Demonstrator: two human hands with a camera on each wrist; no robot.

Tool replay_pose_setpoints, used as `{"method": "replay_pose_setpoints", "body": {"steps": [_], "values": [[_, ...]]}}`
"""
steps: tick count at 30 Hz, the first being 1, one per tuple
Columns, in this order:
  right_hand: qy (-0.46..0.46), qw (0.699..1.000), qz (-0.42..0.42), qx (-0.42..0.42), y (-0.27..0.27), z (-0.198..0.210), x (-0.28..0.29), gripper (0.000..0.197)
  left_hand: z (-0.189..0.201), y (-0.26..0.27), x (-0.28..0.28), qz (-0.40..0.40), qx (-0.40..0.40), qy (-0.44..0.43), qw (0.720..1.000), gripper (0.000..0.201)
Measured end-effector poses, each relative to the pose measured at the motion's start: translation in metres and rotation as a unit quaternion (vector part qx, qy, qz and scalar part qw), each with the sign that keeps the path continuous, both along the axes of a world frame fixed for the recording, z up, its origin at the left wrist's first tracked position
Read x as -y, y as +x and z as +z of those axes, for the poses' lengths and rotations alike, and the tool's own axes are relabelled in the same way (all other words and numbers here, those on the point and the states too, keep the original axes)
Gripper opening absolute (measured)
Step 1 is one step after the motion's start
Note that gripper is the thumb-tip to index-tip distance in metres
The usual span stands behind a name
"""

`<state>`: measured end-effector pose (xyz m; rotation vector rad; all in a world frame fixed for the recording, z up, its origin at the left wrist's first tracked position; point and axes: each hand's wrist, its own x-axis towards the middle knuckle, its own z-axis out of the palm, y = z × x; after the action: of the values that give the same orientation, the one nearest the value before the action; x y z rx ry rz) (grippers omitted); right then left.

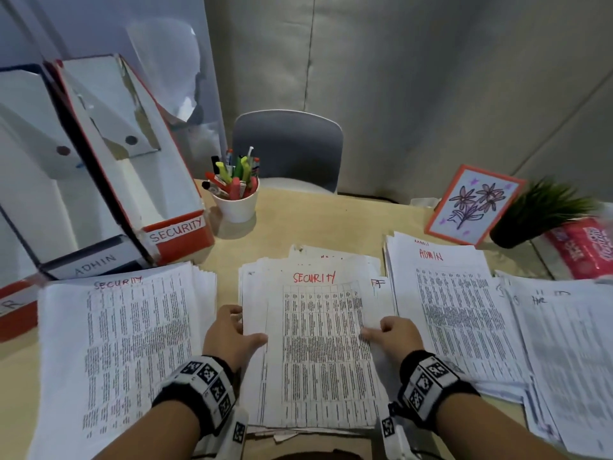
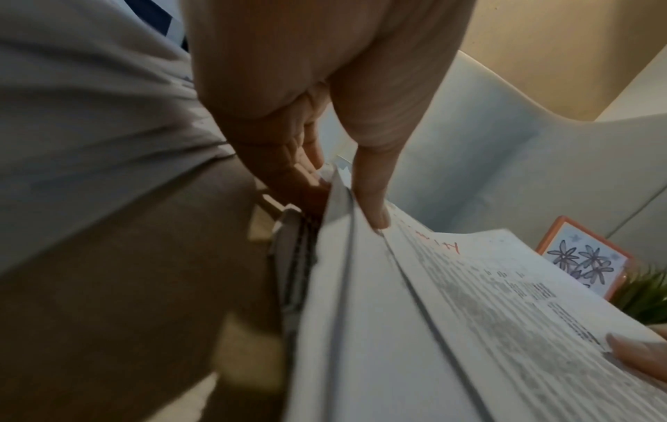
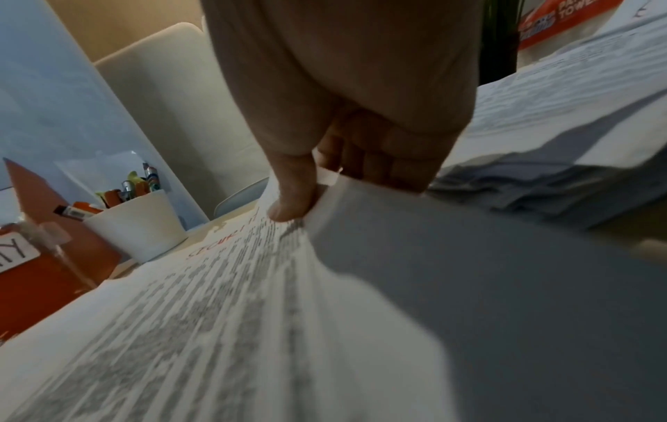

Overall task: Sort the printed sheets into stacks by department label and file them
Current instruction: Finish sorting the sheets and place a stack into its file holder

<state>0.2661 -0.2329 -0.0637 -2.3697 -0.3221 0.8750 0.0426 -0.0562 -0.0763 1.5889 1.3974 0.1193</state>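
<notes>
A middle stack lies on the table [image 1: 331, 220], topped by a printed sheet [image 1: 318, 343] headed SECURITY in red. My left hand [image 1: 232, 330] holds its left edge, thumb on top and fingers underneath; in the left wrist view the left hand [image 2: 346, 208] pinches the lifted sheet [image 2: 469, 314]. My right hand [image 1: 391, 333] pinches the right edge, which curls up from the sheet [image 3: 216, 314] at the right hand [image 3: 332, 188]. A SECURITY stack [image 1: 126, 343] lies left, an ADMIN stack [image 1: 454, 310] right, an HR stack [image 1: 564, 343] far right.
Open file boxes stand at the back left: a red one labelled SECURITY [image 1: 175, 230] and a dark one labelled ADMIN [image 1: 96, 260]. Behind the stacks are a white pen cup [image 1: 235, 200], a framed flower drawing [image 1: 474, 204], a small plant [image 1: 544, 210], a red packet [image 1: 587, 247] and a grey chair [image 1: 288, 151].
</notes>
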Motion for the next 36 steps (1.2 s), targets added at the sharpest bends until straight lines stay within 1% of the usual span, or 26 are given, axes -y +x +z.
{"method": "replay_pose_setpoints", "body": {"steps": [1,2,3,5,7,9,11,13,15,18,20,22,24,25,26,28,30,31,34,35,36], "values": [[0.003,1.000,-0.007,0.004,0.003,-0.001,0.001,0.026,0.001,0.000,0.000,0.001,0.002,0.009,1.000,0.059],[0.008,1.000,-0.024,0.015,0.005,0.000,0.002,0.020,0.000,0.000,-0.001,0.004,0.006,0.015,1.000,0.056],[0.013,0.998,-0.051,0.023,0.010,-0.001,0.003,0.022,0.000,0.000,-0.002,0.008,0.008,0.020,1.000,0.052],[0.008,0.996,-0.079,0.028,0.021,-0.001,0.009,0.018,-0.002,-0.002,-0.006,0.012,0.006,0.025,1.000,0.042],[0.009,0.993,-0.114,0.036,0.035,0.002,0.016,0.020,-0.004,-0.003,-0.009,0.013,-0.001,0.031,0.999,0.032],[0.010,0.987,-0.154,0.034,0.047,0.007,0.025,0.017,-0.005,-0.004,-0.009,0.013,-0.006,0.046,0.999,0.024],[-0.002,0.985,-0.167,0.036,0.057,0.006,0.034,0.013,-0.006,-0.004,-0.008,0.020,-0.009,0.055,0.998,0.018],[-0.011,0.984,-0.176,0.030,0.063,0.004,0.038,0.012,-0.006,-0.004,-0.008,0.035,-0.002,0.056,0.998,0.015],[-0.013,0.983,-0.179,0.029,0.062,0.003,0.040,0.016,-0.005,-0.004,-0.010,0.056,0.014,0.048,0.997,0.020],[0.023,0.985,-0.173,0.004,0.049,0.006,0.034,0.022,0.000,-0.001,-0.011,0.073,0.024,0.037,0.996,0.023],[0.050,0.987,-0.155,-0.014,0.036,0.003,0.029,0.021,0.000,0.000,-0.011,0.068,0.018,0.028,0.997,0.023],[0.069,0.989,-0.122,-0.044,0.020,-0.001,0.020,0.015,-0.002,0.002,-0.011,0.053,0.023,0.000,0.998,0.035],[0.076,0.988,-0.097,-0.090,0.002,-0.007,0.010,0.030,0.000,0.004,-0.010,0.030,0.043,-0.034,0.998,0.046],[0.083,0.987,-0.084,-0.112,-0.004,-0.012,0.006,0.034,0.002,0.007,-0.010,0.025,0.061,-0.052,0.996,0.044],[0.088,0.986,-0.069,-0.123,-0.009,-0.015,0.002,0.033,0.005,0.009,-0.007,0.031,0.077,-0.076,0.994,0.040],[0.061,0.991,-0.015,-0.119,-0.015,-0.017,-0.005,0.026,0.007,0.014,-0.002,0.042,0.123,-0.131,0.983,0.034],[0.041,0.992,0.042,-0.110,-0.018,-0.017,-0.009,0.020,0.005,0.015,0.000,0.077,0.185,-0.204,0.958,0.025],[0.034,0.992,0.061,-0.104,-0.018,-0.017,-0.010,0.020,0.005,0.015,0.002,0.088,0.200,-0.218,0.951,0.021],[0.041,0.993,0.064,-0.089,-0.016,-0.015,-0.010,0.015,0.007,0.013,0.002,0.048,0.172,-0.202,0.963,0.014],[0.044,0.994,0.051,-0.084,-0.015,-0.016,-0.008,0.015,0.009,0.012,0.001,0.037,0.183,-0.214,0.959,0.013],[0.063,0.994,0.029,-0.085,-0.013,-0.016,-0.005,0.021,0.010,0.010,0.000,0.027,0.184,-0.204,0.961,0.014]]}}
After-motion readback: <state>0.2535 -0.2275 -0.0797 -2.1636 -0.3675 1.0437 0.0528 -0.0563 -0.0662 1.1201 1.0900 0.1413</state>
